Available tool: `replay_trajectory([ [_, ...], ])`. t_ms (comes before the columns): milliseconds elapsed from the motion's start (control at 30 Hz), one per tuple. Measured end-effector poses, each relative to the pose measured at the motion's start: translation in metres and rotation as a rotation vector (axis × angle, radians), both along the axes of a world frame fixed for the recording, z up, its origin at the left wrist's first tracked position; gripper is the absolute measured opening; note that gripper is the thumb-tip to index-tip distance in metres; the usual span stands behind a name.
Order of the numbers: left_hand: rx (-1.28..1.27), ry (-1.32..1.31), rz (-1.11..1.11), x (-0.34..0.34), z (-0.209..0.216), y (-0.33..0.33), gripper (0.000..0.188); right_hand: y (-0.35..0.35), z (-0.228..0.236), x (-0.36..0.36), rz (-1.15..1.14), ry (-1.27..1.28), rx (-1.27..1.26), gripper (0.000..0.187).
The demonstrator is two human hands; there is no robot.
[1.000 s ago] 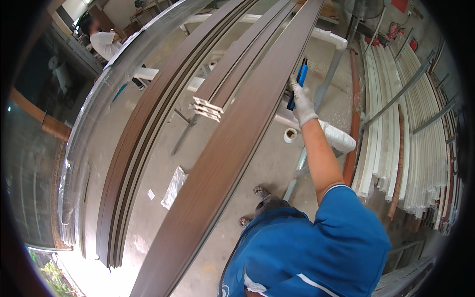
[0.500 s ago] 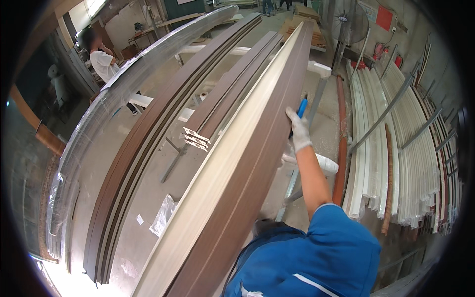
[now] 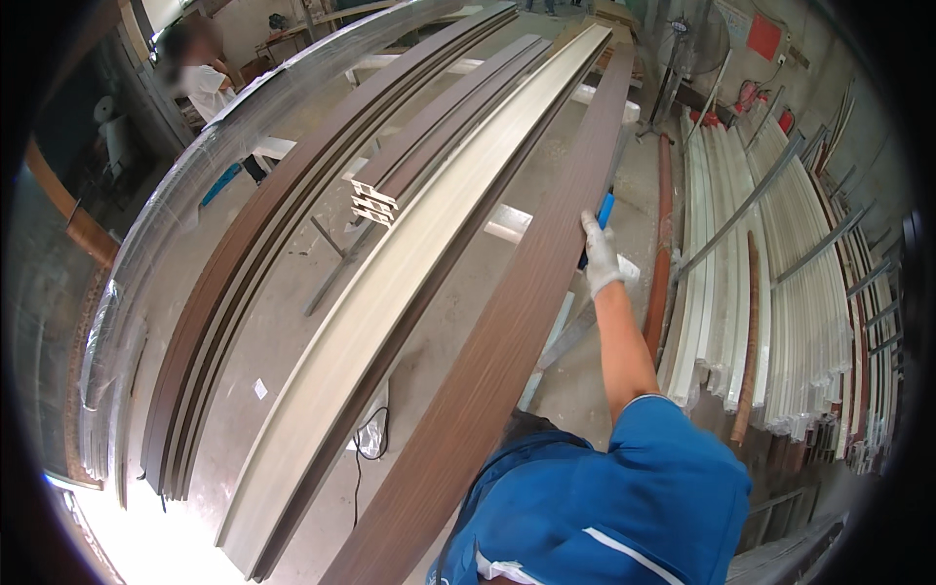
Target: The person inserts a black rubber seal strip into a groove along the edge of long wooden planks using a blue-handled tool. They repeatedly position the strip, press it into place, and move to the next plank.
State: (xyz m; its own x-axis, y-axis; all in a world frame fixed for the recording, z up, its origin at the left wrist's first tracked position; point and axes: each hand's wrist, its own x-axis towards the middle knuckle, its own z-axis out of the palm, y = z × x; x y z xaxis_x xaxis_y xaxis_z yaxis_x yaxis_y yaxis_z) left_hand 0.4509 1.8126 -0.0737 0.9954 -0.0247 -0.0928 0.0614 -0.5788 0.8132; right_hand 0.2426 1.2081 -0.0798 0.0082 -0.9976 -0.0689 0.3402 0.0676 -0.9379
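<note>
The right grip (image 3: 603,258), in a white glove, is closed around a blue tool (image 3: 606,211) and meets the right edge of a long brown board (image 3: 481,390), the landmark for all places given here. The left grip lies outside the view; its state cannot be told. The brown board runs lengthwise away from the wearer, a wood-grained face uppermost. Just right of its near part is the wearer's blue shirt (image 3: 604,497), marked with a white stripe. Left of the board, with a gap between, lies a cream profile (image 3: 434,210) with a dark brown side; a white crossbar (image 3: 507,222) shows in that gap. Farther left, in order, are shorter brown profiles (image 3: 434,132) with pale, notched cut ends, long brown profiles (image 3: 263,210), and a bundle (image 3: 146,253) in clear wrapping. A person in a white top (image 3: 205,90) stands past the bundle. Well to the right of the board, pale lengths (image 3: 731,302) fill a metal rack (image 3: 746,213). On the wall beyond them are a red sheet (image 3: 767,36) and a pale sheet (image 3: 733,18), the latter's markings too small to read.
</note>
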Motion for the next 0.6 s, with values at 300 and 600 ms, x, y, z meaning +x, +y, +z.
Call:
replay_trajectory([
  [300, -0.046, -0.056, 0.504, -0.04, -0.008, 0.167, 0.064, -0.012, 0.155, -0.055, 0.077, 0.523, -0.588, 0.045],
  [600, 0.168, 0.027, 0.637, -0.017, 0.005, 0.332, 0.068, 0.059, 0.092, -0.055, 0.306, 0.316, -0.138, 0.026],
])
